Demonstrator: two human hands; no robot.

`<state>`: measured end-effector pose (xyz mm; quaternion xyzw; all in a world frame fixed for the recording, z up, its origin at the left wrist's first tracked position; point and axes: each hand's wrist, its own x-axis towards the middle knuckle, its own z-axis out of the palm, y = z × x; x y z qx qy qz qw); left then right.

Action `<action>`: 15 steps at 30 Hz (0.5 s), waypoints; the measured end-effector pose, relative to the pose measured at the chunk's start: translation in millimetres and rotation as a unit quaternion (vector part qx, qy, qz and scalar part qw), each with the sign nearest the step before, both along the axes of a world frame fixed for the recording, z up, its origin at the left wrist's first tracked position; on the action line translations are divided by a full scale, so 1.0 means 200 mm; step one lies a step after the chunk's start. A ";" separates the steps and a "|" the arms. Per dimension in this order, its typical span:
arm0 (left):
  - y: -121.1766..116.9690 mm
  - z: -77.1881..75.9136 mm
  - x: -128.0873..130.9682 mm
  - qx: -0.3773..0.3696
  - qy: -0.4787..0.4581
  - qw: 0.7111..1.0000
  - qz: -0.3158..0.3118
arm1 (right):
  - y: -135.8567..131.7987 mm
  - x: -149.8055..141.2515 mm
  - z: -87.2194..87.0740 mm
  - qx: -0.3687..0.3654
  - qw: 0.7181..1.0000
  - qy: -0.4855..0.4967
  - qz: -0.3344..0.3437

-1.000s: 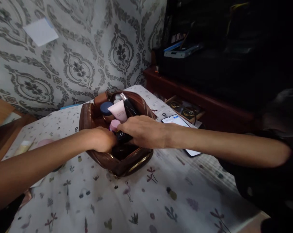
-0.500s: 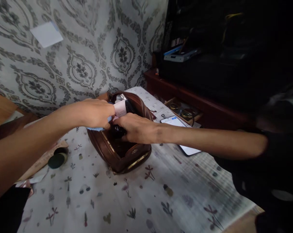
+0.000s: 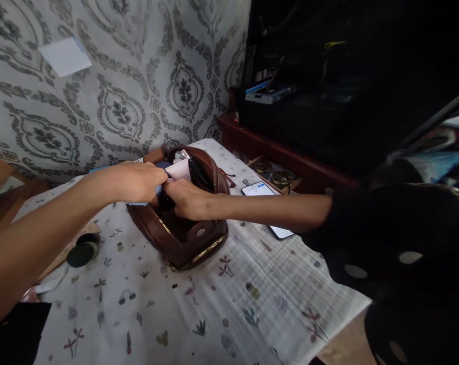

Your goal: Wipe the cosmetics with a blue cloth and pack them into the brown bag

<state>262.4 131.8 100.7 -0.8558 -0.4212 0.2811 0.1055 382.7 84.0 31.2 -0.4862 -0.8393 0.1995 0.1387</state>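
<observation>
A brown leather bag (image 3: 199, 243) stands unzipped on the table, and both of my hands meet over its opening. My left hand (image 3: 140, 181) is closed at the bag's left side, on a light blue, cloth-like piece that pokes out below the fingers. Reaching in from the right, my right hand (image 3: 187, 198) is closed on a small glossy black item (image 3: 165, 201), mostly hidden by the fingers. Behind the hands, a pale pink box or tube (image 3: 179, 171) and a long shiny black object (image 3: 199, 175) stick up inside the bag.
A phone (image 3: 258, 189) with its screen lit lies under my right forearm. At the left lies a round dark-lidded container (image 3: 81, 254). An open drawer (image 3: 277, 177) with round gold-coloured items is at the back right. The patterned wall (image 3: 184, 91) borders the table's far side.
The view has shifted slightly, moving the scene left. My right hand has drawn closer to my left hand, and the black item is now more covered.
</observation>
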 end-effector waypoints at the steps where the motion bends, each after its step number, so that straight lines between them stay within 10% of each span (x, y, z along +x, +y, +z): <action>1: 0.01 0.00 0.00 -0.002 -0.006 1.000 -0.001 | 0.00 0.00 0.01 0.001 1.000 0.011 -0.005; 10: -0.05 -0.03 0.00 0.034 -0.036 0.999 0.012 | -0.13 0.10 0.15 0.018 0.999 0.002 -0.035; 15: -0.05 -0.01 -0.02 0.032 -0.096 0.995 -0.011 | -0.28 0.21 0.18 0.055 0.995 -0.026 0.076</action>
